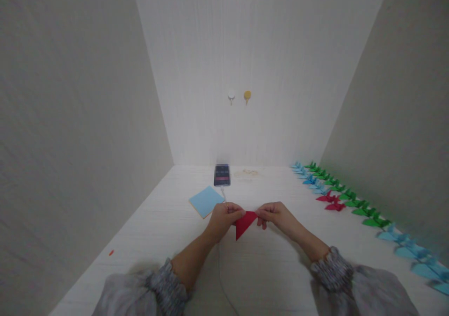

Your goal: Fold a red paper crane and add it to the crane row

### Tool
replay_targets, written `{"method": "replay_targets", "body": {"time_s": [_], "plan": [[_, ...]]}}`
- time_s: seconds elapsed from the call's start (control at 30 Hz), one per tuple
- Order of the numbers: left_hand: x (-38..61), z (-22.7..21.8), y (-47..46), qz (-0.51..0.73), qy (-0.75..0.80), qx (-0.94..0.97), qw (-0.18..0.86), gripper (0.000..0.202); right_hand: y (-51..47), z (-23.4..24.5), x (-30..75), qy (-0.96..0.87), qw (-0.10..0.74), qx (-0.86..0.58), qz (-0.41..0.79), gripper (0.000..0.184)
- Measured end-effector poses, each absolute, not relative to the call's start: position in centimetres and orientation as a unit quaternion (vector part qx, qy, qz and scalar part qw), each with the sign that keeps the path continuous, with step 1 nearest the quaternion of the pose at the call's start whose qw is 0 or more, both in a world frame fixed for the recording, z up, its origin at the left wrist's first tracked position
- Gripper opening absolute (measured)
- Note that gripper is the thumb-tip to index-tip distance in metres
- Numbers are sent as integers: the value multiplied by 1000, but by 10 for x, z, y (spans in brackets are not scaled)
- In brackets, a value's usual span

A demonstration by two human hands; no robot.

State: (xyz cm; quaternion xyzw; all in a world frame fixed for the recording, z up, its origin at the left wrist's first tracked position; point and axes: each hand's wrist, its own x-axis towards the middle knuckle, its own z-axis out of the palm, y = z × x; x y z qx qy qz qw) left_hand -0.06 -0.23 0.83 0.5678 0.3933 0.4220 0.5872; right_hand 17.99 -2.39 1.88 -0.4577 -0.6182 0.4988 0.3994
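Note:
Between my two hands, a folded piece of red origami paper is held above the white table, one pointed corner hanging down toward me. My left hand pinches its upper left part between thumb and fingers. At its upper right corner, my right hand grips the paper with thumb and index finger, the other fingers curled below. Just beyond my left hand lies a stack of light blue square paper, with a thin orange edge showing beneath it.
Rows of folded paper birds in green, blue and red line the right side. A phone with a white cable is at the back. A small orange-red scrap lies left. Walls enclose the table.

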Motion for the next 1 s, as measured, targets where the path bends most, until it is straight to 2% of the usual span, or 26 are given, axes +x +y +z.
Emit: {"method": "replay_targets", "body": {"time_s": [0.27,0.4,0.63,1.0], "plan": [[-1,10,-1,442,399,548,588,19,-21,25,198,-594,470,-471,452,25],[-1,10,-2,437,393,554,590,18,-24,25,188,-620,455,-451,453,31],[1,7,-4,408,377,593,583,16,-25,16,173,-652,398,-455,458,21],[0,12,-8,412,361,574,608,18,-27,21,181,-647,407,-463,449,17]]}}
